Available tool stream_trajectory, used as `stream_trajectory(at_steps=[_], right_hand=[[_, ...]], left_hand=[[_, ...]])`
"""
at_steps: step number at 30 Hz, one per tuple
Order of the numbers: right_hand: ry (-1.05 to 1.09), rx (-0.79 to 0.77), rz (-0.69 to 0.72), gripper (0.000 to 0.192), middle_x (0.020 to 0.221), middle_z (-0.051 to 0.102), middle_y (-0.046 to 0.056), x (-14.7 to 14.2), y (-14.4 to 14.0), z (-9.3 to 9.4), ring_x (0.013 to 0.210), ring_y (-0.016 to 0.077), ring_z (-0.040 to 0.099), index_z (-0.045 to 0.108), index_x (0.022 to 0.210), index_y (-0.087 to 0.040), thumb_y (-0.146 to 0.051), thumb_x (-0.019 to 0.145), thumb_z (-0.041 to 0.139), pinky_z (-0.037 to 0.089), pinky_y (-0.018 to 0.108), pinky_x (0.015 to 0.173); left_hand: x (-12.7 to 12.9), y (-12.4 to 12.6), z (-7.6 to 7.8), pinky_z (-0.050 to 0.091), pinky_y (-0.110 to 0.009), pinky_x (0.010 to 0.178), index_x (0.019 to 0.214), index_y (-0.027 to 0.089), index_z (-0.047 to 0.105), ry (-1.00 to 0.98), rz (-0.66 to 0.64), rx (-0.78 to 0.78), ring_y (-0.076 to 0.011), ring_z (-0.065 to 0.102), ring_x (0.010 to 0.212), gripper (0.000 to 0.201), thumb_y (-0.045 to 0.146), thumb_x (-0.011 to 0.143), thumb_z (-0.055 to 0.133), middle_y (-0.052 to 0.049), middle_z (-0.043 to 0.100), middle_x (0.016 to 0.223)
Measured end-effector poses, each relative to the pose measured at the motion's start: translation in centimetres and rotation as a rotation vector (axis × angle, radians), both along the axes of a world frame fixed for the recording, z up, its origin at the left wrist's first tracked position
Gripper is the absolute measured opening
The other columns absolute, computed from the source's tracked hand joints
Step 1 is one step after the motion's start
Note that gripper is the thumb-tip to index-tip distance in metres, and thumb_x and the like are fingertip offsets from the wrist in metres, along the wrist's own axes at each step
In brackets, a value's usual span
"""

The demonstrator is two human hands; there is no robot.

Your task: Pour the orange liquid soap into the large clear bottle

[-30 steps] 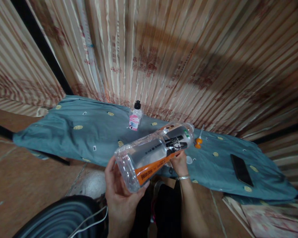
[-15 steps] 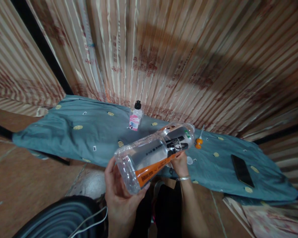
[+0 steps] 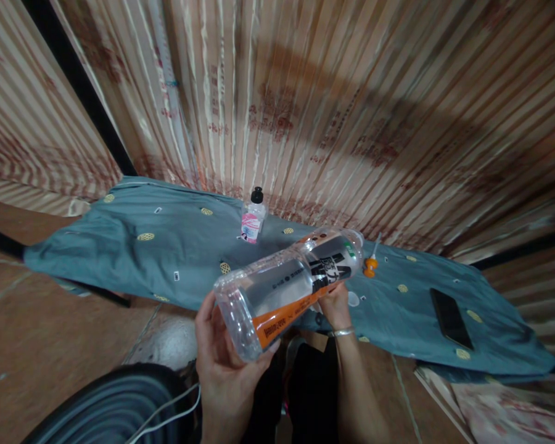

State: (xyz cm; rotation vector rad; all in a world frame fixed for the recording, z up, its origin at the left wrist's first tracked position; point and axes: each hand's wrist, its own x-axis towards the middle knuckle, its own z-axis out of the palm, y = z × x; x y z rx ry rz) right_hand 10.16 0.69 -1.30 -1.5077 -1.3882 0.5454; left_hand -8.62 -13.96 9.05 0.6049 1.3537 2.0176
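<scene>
A big clear plastic bottle with an orange and black label lies tilted across both my hands, its base toward me on the left and its narrower end up and to the right. My left hand is closed round the base, the thumb along the lower edge. My right hand holds the bottle from below near the far end; most of its fingers are hidden behind it. Just past that end, an orange piece with a thin pale tube rests on the cloth. A small white round thing lies beside my right hand.
A small clear bottle with a black cap and pink label stands on the green-blue cloth. A dark phone lies at the right. Behind hangs a striped curtain. A ribbed black round thing and white cable are lower left.
</scene>
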Motion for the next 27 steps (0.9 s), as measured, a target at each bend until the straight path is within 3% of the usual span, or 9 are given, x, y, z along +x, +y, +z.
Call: stream_trajectory(at_steps=[15,27], right_hand=[[0.016,0.016,0.005,0.033,0.072,0.073,0.002,-0.26,-0.08,0.32,0.073,0.0257,0.07,0.059,0.083,-0.024,-0.037,0.061,0.08,0.057,0.035,0.066],[0.048,-0.025,-0.002,0.038,0.082,0.076,0.008,-0.2,-0.1,0.19,0.077,0.028,0.072,0.059,0.083,-0.023,-0.042,0.058,0.079,0.059,0.039,0.071]], left_hand=[[0.02,-0.03,-0.14,0.059,-0.038,0.094,0.138,0.028,0.058,-0.002,-0.005,-0.013,-0.0302,0.068,0.117,0.088,0.028,0.059,0.096,-0.008,0.069,0.127],[0.01,-0.02,-0.01,0.059,-0.035,0.092,0.137,0.029,0.059,-0.003,-0.013,0.002,-0.0281,0.07,0.115,0.086,0.024,0.059,0.095,-0.008,0.069,0.129]])
